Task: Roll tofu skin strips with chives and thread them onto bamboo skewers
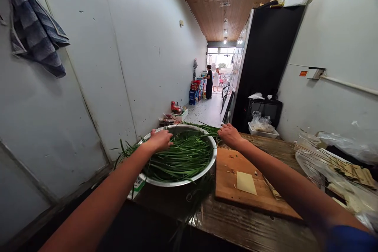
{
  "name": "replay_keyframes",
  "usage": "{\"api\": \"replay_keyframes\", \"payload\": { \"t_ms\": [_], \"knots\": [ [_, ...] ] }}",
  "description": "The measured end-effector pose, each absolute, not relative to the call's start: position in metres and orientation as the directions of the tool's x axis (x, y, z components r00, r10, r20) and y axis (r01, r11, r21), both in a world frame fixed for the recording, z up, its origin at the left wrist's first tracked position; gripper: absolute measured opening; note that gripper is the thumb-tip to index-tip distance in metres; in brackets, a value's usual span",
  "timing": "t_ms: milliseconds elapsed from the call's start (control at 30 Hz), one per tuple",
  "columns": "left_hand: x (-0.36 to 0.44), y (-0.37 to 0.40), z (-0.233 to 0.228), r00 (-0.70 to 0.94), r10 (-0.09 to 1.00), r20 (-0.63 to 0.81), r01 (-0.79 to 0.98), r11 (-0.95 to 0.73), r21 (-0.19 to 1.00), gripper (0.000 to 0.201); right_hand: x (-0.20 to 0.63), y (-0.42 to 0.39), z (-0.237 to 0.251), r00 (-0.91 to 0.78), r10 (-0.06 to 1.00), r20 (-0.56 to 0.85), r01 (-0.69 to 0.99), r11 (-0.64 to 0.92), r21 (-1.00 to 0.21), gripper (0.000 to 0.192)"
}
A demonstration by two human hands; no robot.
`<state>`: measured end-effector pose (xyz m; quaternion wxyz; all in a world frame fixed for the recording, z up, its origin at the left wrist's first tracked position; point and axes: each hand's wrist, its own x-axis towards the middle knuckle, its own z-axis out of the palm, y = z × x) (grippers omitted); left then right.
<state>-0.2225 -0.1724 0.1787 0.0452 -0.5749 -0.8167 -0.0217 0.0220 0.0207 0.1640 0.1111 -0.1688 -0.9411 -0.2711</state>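
Note:
A wide metal bowl (206,169) full of long green chives (183,155) sits at the left end of a wooden table (251,228). My left hand (160,139) rests closed on the chives at the bowl's left side. At the bowl's far right rim, my right hand (229,135) grips the ends of the chives that stick out over the edge. A wooden cutting board (236,173) lies right of the bowl, with a pale yellow square (246,183) on it.
Clear plastic bags (327,169) crowd the table's right side. A white wall runs along the left with a striped towel (35,27) hanging. A black cabinet (265,55) stands behind the table. Two people (209,81) stand far down the corridor by stacked boxes.

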Motion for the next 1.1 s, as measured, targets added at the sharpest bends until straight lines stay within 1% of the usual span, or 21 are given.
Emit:
{"api": "replay_keyframes", "payload": {
  "t_ms": [33,67,100,133,200,267,333,400,467,567,600,667,733,800,900,967,1033,1100],
  "knots": [
    [-0.210,-0.168,0.182,-0.288,0.936,0.205,0.956,0.295,-0.001,0.026,0.024,0.016,0.166,-0.920,0.246,0.305,0.370,0.801,0.470,0.020],
    [-0.196,-0.163,0.185,-0.213,0.931,0.297,0.976,0.216,0.020,0.028,0.027,0.010,0.167,-0.922,0.231,0.312,0.360,0.807,0.468,0.019],
    [-0.182,-0.157,0.187,-0.128,0.923,0.364,0.992,0.120,0.044,0.031,0.029,0.004,0.170,-0.924,0.212,0.320,0.348,0.813,0.467,0.018],
    [-0.167,-0.150,0.188,-0.048,0.916,0.399,0.998,0.024,0.065,0.032,0.032,-0.002,0.173,-0.924,0.193,0.330,0.337,0.819,0.465,0.018],
    [-0.142,-0.139,0.190,0.072,0.918,0.391,0.983,-0.131,0.127,0.035,0.040,-0.013,0.179,-0.922,0.169,0.349,0.324,0.830,0.455,0.018],
    [-0.122,-0.131,0.193,0.121,0.933,0.338,0.957,-0.200,0.208,0.035,0.051,-0.020,0.186,-0.917,0.168,0.361,0.326,0.838,0.438,0.018],
    [-0.109,-0.126,0.196,0.121,0.946,0.299,0.943,-0.204,0.264,0.034,0.064,-0.024,0.190,-0.916,0.182,0.358,0.330,0.849,0.412,0.018],
    [-0.101,-0.124,0.200,0.115,0.951,0.286,0.941,-0.196,0.275,0.030,0.077,-0.023,0.193,-0.917,0.202,0.343,0.323,0.882,0.344,0.019],
    [-0.095,-0.122,0.204,0.133,0.952,0.275,0.948,-0.203,0.244,0.028,0.088,-0.020,0.197,-0.918,0.202,0.342,0.283,0.937,0.206,0.019],
    [-0.086,-0.119,0.210,0.172,0.955,0.242,0.961,-0.217,0.174,0.027,0.097,-0.016,0.209,-0.892,0.208,0.401,0.220,0.975,-0.016,0.023],
    [-0.083,-0.117,0.212,0.180,0.956,0.233,0.962,-0.220,0.161,0.027,0.098,-0.016,0.215,-0.887,0.225,0.403,0.216,0.974,-0.068,0.023],
    [-0.077,-0.114,0.216,0.195,0.957,0.215,0.961,-0.230,0.155,0.025,0.098,-0.018,0.225,-0.901,0.270,0.339,0.236,0.962,-0.137,0.021],
    [-0.070,-0.110,0.220,0.217,0.957,0.193,0.958,-0.246,0.144,0.025,0.095,-0.022,0.234,-0.929,0.286,0.235,0.256,0.955,-0.152,0.019],
    [-0.064,-0.107,0.224,0.238,0.955,0.174,0.958,-0.261,0.119,0.026,0.092,-0.027,0.239,-0.939,0.300,0.170,0.283,0.952,-0.117,0.018],
    [-0.056,-0.103,0.227,0.242,0.957,0.161,0.959,-0.260,0.108,0.027,0.090,-0.030,0.241,-0.919,0.363,0.153,0.358,0.932,-0.056,0.021],
    [-0.052,-0.102,0.229,0.232,0.961,0.152,0.958,-0.252,0.133,0.028,0.092,-0.029,0.240,-0.905,0.394,0.161,0.391,0.919,-0.052,0.023],
    [-0.050,-0.103,0.230,0.221,0.965,0.144,0.952,-0.245,0.185,0.031,0.098,-0.025,0.239,-0.904,0.399,0.155,0.389,0.917,-0.092,0.022],
    [-0.048,-0.104,0.232,0.210,0.967,0.141,0.941,-0.239,0.238,0.034,0.105,-0.020,0.238,-0.910,0.392,0.135,0.367,0.913,-0.178,0.019]
  ]
}}
